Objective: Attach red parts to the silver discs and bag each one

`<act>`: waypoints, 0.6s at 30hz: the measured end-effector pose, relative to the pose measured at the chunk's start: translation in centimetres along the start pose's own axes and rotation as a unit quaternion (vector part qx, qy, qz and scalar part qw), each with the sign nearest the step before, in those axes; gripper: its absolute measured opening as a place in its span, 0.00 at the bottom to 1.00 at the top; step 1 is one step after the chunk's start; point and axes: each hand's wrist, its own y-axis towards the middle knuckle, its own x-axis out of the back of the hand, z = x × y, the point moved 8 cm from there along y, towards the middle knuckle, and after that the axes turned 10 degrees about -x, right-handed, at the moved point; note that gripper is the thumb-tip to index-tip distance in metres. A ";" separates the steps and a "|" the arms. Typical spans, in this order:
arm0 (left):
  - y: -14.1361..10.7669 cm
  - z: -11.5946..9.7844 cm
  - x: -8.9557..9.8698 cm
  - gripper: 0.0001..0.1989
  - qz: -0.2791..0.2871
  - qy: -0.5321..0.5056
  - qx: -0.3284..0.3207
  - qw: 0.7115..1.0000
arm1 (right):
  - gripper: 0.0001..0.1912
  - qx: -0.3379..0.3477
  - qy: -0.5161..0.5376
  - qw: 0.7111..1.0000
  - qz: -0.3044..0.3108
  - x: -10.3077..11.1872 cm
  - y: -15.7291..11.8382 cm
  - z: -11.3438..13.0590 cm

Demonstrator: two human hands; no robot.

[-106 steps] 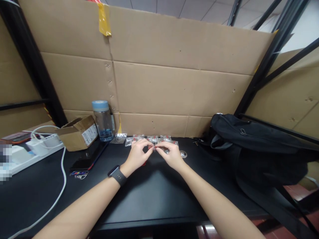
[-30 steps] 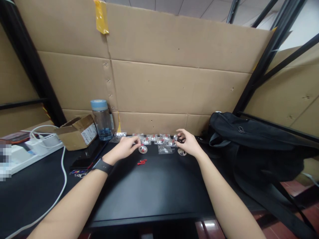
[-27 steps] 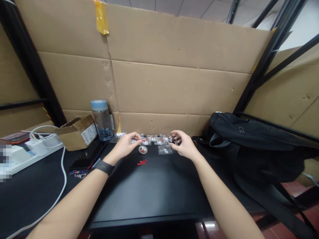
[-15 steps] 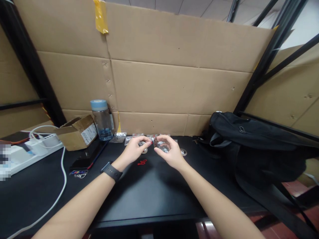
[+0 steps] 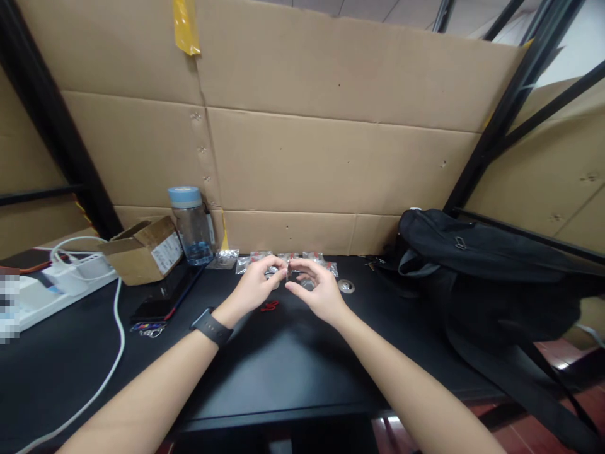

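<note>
My right hand (image 5: 319,290) pinches a thin round disc (image 5: 289,272) by its edges between thumb and fingers, turned edge-on to me. My left hand (image 5: 258,284), with a dark watch on its wrist, has thumb and forefinger pressed together right against the disc's left side. Whatever small thing those fingertips hold is hidden now. A red cord (image 5: 270,306) lies on the black table just below the hands. To the right of my right hand lies a flat ring-shaped disc (image 5: 346,287); other round pieces are partly covered by my hands.
Small clear packets with red bits (image 5: 312,257) lie along the cardboard wall (image 5: 302,170). At left are a water bottle (image 5: 191,227), an open carton (image 5: 146,252), a dark flat case (image 5: 165,296) and a white power strip (image 5: 66,290). A black backpack (image 5: 491,284) occupies the right.
My right hand has moved left, bringing the disc up to my left fingertips. A red bit that showed at the left fingertips is now hidden. The camera view has shifted slightly.
</note>
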 end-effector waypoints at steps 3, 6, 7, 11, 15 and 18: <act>0.0 -0.1 0.0 0.10 -0.001 0.005 -0.002 1.000 | 0.20 -0.005 0.000 1.000 -0.002 0.1 0.1 -0.1; 0.1 -0.5 0.1 0.09 -0.012 0.022 -0.017 1.000 | 0.20 -0.010 0.006 1.000 -0.003 0.1 0.1 -0.2; 0.1 -0.6 0.1 0.09 -0.018 0.031 -0.024 0.999 | 0.20 -0.011 0.008 1.000 -0.004 0.2 0.1 -0.3; 0.0 -1.1 0.1 0.08 -0.032 0.069 -0.047 0.996 | 0.21 -0.026 0.016 0.999 -0.012 0.3 0.1 -0.5; -0.1 -1.5 -0.1 0.08 -0.032 0.096 -0.054 0.993 | 0.21 -0.050 0.033 0.998 -0.017 0.4 0.2 -1.2; -0.1 -1.6 -0.1 0.08 -0.032 0.118 -0.050 0.991 | 0.21 -0.064 0.041 0.997 -0.016 0.4 0.4 -1.8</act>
